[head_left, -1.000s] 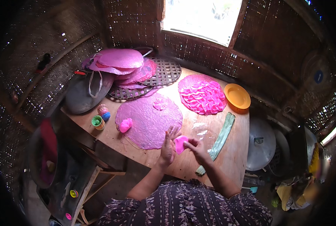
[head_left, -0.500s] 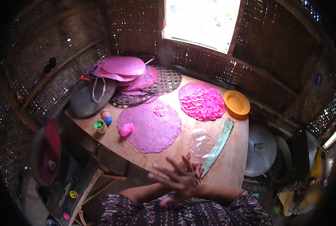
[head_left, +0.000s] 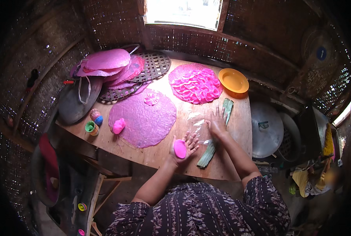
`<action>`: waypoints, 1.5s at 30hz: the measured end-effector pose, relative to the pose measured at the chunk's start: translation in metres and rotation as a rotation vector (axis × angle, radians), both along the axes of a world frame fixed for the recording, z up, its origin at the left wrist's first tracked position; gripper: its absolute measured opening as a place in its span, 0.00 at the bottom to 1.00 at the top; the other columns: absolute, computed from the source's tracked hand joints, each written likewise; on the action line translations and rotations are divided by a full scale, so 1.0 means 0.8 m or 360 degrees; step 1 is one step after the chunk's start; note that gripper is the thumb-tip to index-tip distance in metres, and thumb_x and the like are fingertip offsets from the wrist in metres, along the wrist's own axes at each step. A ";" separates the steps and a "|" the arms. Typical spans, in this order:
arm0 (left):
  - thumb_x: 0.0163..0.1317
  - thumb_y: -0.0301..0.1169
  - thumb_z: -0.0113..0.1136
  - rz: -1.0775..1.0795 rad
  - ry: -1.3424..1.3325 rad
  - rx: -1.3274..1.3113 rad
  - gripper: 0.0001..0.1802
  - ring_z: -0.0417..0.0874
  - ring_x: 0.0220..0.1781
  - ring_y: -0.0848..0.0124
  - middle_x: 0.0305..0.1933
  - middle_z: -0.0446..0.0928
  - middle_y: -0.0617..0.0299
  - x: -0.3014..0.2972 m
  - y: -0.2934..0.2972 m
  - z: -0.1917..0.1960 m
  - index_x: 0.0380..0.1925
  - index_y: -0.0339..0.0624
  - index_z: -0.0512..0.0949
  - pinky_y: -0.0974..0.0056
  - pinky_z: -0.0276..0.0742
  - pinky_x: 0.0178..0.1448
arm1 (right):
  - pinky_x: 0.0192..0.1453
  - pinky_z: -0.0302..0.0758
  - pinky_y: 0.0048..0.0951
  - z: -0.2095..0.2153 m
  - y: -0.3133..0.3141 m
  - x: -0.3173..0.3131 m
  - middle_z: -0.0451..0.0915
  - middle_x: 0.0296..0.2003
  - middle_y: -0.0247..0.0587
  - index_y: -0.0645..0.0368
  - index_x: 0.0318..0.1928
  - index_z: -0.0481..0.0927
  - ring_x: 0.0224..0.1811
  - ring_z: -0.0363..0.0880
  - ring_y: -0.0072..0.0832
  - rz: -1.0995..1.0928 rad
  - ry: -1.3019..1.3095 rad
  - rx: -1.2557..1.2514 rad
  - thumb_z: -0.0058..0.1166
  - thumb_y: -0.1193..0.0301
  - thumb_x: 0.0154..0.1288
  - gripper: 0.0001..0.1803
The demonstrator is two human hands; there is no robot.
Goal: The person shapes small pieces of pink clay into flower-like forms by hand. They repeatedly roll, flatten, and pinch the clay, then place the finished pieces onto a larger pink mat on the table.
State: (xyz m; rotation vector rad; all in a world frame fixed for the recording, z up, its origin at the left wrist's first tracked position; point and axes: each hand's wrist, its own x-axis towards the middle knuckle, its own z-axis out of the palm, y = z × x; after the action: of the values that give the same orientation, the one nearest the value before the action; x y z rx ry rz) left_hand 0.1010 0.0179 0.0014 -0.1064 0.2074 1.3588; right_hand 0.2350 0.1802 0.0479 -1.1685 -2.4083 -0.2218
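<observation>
On the upturned palm of my left hand [head_left: 188, 146] rests a flat, oval pink disc [head_left: 180, 148]; the fingers are stretched out around it. My right hand [head_left: 217, 122], fingers spread and palm down, reaches over the right edge of a clear plastic sheet [head_left: 195, 125] on the table. Whether it presses the sheet I cannot tell. Partly under that hand and forearm runs a green leaf strip [head_left: 207, 155]. Left of the sheet lies a large, thin pink round [head_left: 144, 122], bearing a pleated pink rosette [head_left: 151, 99] and a pink lump [head_left: 119, 126].
Ruffled pink pieces [head_left: 195, 84] cover another round near the orange plate [head_left: 233, 80]. Pink sheets [head_left: 106, 61] pile up by a woven tray [head_left: 154, 65] and a dark lid [head_left: 75, 103]. Small cups [head_left: 91, 128] stand at left. A metal lid [head_left: 266, 129] sits beyond the right edge.
My hands, pressed together before, have parted. The left now lies palm up with the pink disc showing; the right has moved forward to the plastic sheet. The view has shifted.
</observation>
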 end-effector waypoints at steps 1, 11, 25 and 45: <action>0.66 0.68 0.20 0.0015 -0.0061 0.0033 0.42 0.62 0.71 0.56 0.73 0.59 0.58 -0.006 -0.001 -0.005 0.68 0.56 0.61 0.43 0.54 0.73 | 0.59 0.67 0.49 -0.011 0.010 0.007 0.79 0.49 0.56 0.58 0.52 0.75 0.57 0.73 0.47 0.0039 0.0096 -0.0184 0.50 0.62 0.69 0.17; 0.68 0.66 0.22 0.0064 -0.0085 0.0137 0.39 0.61 0.72 0.53 0.74 0.57 0.58 -0.003 0.017 -0.009 0.69 0.57 0.60 0.42 0.53 0.73 | 0.29 0.70 0.16 0.132 -0.068 0.040 0.77 0.31 0.30 0.58 0.55 0.70 0.28 0.77 0.18 0.0894 0.2384 -0.2713 0.57 0.68 0.68 0.19; 0.73 0.46 0.44 -0.0328 -0.0199 0.0698 0.23 0.79 0.51 0.61 0.53 0.75 0.52 0.037 0.034 -0.030 0.57 0.41 0.70 0.56 0.79 0.56 | 0.56 0.75 0.30 0.051 -0.174 0.050 0.80 0.47 0.46 0.64 0.59 0.74 0.47 0.81 0.30 0.0478 0.1214 -0.1561 0.69 0.64 0.56 0.32; 0.64 0.37 0.55 -0.0134 0.3793 0.1286 0.24 0.69 0.68 0.52 0.63 0.70 0.42 0.093 -0.087 0.018 0.54 0.30 0.72 0.52 0.60 0.73 | 0.63 0.61 0.49 -0.030 -0.113 0.120 0.71 0.53 0.58 0.63 0.56 0.71 0.58 0.67 0.52 -0.0212 -0.0183 -0.0908 0.60 0.36 0.49 0.47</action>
State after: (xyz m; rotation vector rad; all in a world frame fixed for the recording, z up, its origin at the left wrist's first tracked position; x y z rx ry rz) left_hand 0.1755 -0.0519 0.0160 2.2213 1.5061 0.6794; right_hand 0.3312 0.0897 0.0237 -1.5949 -2.5780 0.3976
